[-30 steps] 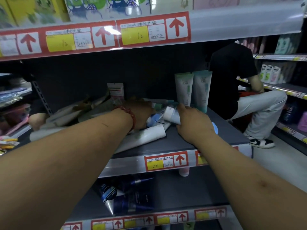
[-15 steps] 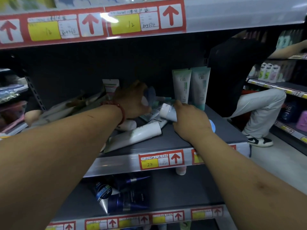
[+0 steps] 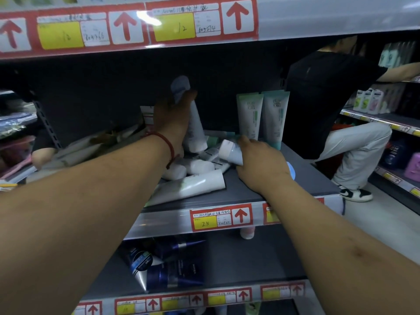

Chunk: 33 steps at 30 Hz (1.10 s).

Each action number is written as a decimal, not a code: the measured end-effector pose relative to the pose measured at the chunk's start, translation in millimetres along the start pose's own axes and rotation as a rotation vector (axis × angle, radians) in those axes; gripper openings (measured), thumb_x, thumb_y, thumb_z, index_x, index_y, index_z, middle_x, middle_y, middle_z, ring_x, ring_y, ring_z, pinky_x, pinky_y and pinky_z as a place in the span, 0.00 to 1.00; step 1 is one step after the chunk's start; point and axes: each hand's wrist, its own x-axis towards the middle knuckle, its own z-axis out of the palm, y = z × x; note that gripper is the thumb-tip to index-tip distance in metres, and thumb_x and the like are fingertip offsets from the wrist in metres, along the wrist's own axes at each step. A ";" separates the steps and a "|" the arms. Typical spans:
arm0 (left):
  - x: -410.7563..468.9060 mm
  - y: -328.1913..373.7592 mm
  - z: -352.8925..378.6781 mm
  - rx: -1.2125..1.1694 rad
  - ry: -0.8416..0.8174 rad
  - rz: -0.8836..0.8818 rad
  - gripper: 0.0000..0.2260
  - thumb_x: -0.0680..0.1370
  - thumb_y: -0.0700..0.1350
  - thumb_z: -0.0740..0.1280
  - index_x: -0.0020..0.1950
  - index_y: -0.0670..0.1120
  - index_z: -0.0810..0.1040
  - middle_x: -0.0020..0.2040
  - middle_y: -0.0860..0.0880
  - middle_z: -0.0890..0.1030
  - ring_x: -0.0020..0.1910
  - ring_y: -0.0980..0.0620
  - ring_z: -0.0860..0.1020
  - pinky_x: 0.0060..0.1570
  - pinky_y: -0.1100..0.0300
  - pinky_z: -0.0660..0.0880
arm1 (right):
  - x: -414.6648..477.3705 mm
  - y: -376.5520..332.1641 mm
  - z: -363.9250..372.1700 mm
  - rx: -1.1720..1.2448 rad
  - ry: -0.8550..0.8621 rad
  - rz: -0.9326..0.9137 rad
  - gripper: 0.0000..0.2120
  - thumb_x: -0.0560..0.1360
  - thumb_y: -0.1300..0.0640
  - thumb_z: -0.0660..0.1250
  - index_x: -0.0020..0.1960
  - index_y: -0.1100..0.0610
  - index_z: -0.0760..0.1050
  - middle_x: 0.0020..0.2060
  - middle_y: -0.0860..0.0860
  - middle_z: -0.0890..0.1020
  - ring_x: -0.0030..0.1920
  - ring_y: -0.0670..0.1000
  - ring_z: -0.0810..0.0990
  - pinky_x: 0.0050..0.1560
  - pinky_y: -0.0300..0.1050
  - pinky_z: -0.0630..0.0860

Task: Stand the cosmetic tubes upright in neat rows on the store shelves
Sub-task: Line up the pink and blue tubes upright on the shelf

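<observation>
Holding a white tube [image 3: 196,130] tilted in the raised left hand [image 3: 172,126] above the heap of tubes [image 3: 193,185], gripping a capped tube [image 3: 229,151] in the low right hand [image 3: 259,162], perhaps touching the standing tubes [image 3: 250,114] just beyond, with bare shelf [image 3: 309,178] to its right.

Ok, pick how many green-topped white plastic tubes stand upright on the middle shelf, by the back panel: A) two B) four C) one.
A: only two green-topped white plastic tubes stand side by side on the grey shelf, just beyond the right hand.
</observation>
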 end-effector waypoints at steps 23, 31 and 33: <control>-163.9 27.2 -160.5 -0.378 -0.545 -0.436 0.11 0.80 0.49 0.63 0.58 0.46 0.78 0.38 0.43 0.80 0.33 0.44 0.79 0.42 0.44 0.83 | -92.1 -73.1 -109.6 -0.349 0.091 -0.210 0.27 0.68 0.38 0.72 0.61 0.51 0.73 0.56 0.58 0.72 0.52 0.60 0.74 0.46 0.52 0.69; -205.7 4.3 -191.9 -0.271 -0.518 -0.482 0.09 0.79 0.47 0.65 0.54 0.42 0.77 0.38 0.43 0.79 0.29 0.45 0.76 0.34 0.52 0.79 | -135.5 -99.9 -111.0 -0.264 -0.177 0.081 0.35 0.77 0.47 0.69 0.77 0.44 0.53 0.51 0.55 0.81 0.50 0.60 0.81 0.39 0.48 0.67; -209.7 -0.6 -194.9 -0.265 -0.504 -0.480 0.09 0.79 0.47 0.65 0.54 0.42 0.77 0.37 0.44 0.80 0.29 0.45 0.76 0.34 0.52 0.79 | -143.2 -101.2 -112.4 -0.061 -0.205 0.195 0.29 0.78 0.48 0.67 0.74 0.43 0.57 0.51 0.57 0.80 0.51 0.62 0.80 0.41 0.49 0.68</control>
